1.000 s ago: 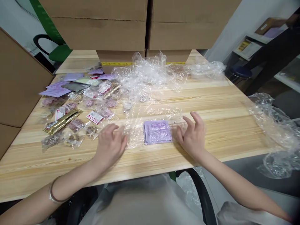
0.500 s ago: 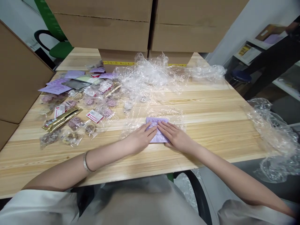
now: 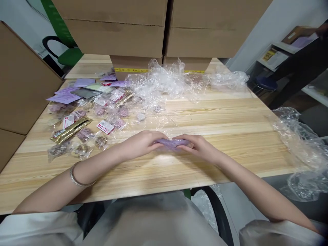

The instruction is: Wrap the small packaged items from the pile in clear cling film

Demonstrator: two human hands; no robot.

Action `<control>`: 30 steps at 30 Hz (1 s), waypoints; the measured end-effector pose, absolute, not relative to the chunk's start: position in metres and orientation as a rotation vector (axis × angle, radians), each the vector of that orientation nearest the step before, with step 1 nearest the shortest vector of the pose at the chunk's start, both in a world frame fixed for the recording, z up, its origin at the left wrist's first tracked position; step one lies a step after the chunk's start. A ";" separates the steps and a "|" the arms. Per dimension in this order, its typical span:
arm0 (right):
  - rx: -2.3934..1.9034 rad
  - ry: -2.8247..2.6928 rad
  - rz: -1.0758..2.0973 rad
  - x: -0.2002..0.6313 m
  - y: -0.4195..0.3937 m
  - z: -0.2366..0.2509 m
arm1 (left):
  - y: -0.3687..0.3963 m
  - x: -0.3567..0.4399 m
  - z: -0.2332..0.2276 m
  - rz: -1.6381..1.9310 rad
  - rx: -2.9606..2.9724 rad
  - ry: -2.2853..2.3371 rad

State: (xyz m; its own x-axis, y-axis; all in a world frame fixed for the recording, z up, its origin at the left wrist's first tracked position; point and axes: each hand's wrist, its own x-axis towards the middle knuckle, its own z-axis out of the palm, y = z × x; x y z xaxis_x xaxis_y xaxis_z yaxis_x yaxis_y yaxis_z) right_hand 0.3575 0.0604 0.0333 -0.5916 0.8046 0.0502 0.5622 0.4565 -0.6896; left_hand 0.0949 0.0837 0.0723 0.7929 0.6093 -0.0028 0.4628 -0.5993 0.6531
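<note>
Both hands on a flat purple packet

Left hand (image 3: 139, 143) and right hand (image 3: 198, 147) pinch the flat purple packet (image 3: 172, 142) over the pale wooden counter (image 3: 230, 130).

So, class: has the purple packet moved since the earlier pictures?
Yes. The purple packet lay flat on the wooden table; now both hands, left hand and right hand, hold it edge-on above it.

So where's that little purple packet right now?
The purple packet is pinched between the left hand and right hand, just above the wooden table, near its front edge.
</note>
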 end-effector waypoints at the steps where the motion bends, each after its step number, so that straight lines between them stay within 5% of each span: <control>1: -1.181 -2.331 0.907 0.356 0.062 0.033 | 0.085 0.095 0.069 0.299 2.329 0.797; 10: -1.186 -2.335 0.883 0.354 0.052 0.039 | 0.078 0.095 0.064 0.224 2.277 0.775; 19: -1.239 -2.134 1.463 0.349 0.058 0.026 | 0.080 0.087 0.050 0.010 1.877 0.884; 25: -1.395 -2.264 1.337 0.348 0.064 0.019 | 0.085 0.074 0.032 -0.026 1.692 0.893; 30: -1.467 -2.353 1.550 0.379 0.079 0.030 | 0.090 0.045 0.031 -0.144 1.750 0.949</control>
State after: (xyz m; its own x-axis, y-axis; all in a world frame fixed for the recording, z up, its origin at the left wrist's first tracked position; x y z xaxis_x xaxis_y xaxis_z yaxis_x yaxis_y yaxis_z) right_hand 0.3791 0.0793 0.0301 -0.5732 0.6666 -0.4766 0.7010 0.0978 -0.7064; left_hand 0.0454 0.0898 0.0310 0.6731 0.5232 -0.5227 0.6548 -0.0932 0.7500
